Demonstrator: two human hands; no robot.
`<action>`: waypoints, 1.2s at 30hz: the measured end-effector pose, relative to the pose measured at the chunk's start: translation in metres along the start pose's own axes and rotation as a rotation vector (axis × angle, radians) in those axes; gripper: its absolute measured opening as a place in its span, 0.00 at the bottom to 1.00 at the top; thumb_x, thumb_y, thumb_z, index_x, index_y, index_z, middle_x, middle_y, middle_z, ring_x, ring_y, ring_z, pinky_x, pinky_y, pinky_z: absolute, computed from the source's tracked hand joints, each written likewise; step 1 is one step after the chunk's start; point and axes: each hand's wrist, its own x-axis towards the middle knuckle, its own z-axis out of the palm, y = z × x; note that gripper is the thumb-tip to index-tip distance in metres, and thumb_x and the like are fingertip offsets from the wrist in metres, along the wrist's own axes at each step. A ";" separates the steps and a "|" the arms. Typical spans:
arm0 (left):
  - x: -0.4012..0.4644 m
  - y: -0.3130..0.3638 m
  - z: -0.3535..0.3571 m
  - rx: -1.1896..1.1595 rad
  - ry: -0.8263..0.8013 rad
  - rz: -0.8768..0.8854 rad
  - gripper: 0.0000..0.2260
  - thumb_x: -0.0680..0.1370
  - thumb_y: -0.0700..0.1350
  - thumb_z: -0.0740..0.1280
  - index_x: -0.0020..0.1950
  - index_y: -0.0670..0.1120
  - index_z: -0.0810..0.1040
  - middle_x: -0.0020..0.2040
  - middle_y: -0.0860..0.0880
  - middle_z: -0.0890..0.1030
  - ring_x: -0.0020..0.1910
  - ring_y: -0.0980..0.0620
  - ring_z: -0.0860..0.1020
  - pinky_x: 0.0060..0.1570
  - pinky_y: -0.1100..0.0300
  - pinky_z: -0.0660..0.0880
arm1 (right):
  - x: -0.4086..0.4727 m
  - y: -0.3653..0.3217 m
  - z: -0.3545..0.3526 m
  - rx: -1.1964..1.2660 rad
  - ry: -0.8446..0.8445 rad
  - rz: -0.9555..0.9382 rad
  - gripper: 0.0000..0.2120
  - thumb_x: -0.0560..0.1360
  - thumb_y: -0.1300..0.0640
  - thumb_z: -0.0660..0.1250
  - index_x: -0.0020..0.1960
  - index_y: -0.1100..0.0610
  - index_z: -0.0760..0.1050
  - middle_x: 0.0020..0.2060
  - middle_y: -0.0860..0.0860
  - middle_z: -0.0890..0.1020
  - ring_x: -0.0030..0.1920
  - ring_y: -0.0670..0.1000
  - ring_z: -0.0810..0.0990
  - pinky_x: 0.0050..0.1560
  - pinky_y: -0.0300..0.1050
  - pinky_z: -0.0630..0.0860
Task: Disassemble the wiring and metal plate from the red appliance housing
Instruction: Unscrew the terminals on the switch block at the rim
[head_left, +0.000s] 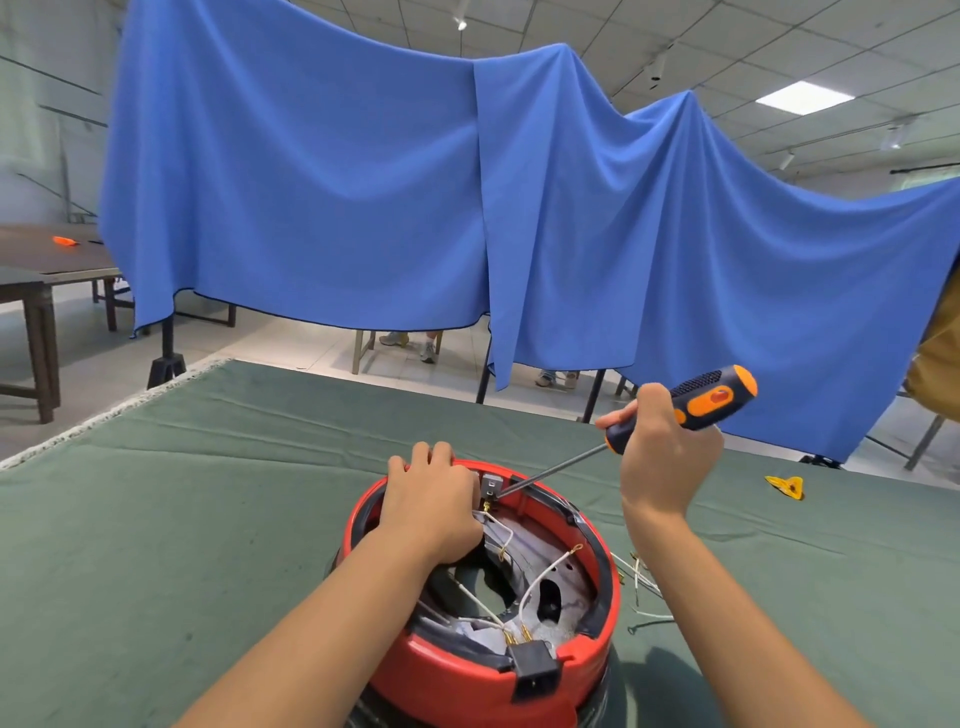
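Observation:
The round red appliance housing (457, 675) sits upside down on the green table cloth, near the front edge. Inside it lie a grey metal plate (563, 613) and white wires (545, 574) with brass terminals. A black socket (535, 670) is fixed at the near rim. My left hand (434, 501) grips the far left rim, fingers curled over its edge. My right hand (657, 452) holds a black and orange screwdriver (701, 402). Its shaft slants down left, with the tip at a small grey terminal block (491, 486) on the far rim.
Loose white wires (641, 582) lie on the cloth right of the housing. A yellow plastic piece (787, 487) lies further right. A blue curtain (467, 182) hangs behind the table. Dark tables stand at the left, one bearing an orange tool (65, 240).

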 end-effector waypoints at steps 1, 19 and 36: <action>0.000 0.000 0.000 -0.001 -0.001 0.000 0.13 0.72 0.45 0.64 0.56 0.53 0.78 0.64 0.48 0.68 0.65 0.46 0.63 0.64 0.49 0.59 | 0.001 0.000 0.002 -0.019 -0.016 -0.007 0.14 0.64 0.57 0.61 0.28 0.69 0.71 0.17 0.53 0.74 0.21 0.49 0.75 0.24 0.33 0.70; 0.001 -0.001 0.000 -0.043 0.016 0.005 0.13 0.71 0.44 0.64 0.54 0.54 0.78 0.62 0.50 0.69 0.63 0.48 0.63 0.62 0.51 0.59 | 0.046 0.022 0.028 -0.192 0.075 0.218 0.10 0.66 0.55 0.62 0.28 0.57 0.68 0.15 0.46 0.72 0.23 0.52 0.75 0.28 0.41 0.69; 0.005 -0.004 0.001 -0.147 0.050 -0.024 0.09 0.70 0.41 0.64 0.49 0.50 0.76 0.57 0.50 0.73 0.59 0.47 0.66 0.59 0.51 0.62 | 0.056 0.062 0.061 -0.245 -0.007 0.389 0.07 0.65 0.52 0.63 0.35 0.57 0.72 0.15 0.44 0.73 0.23 0.48 0.77 0.29 0.41 0.67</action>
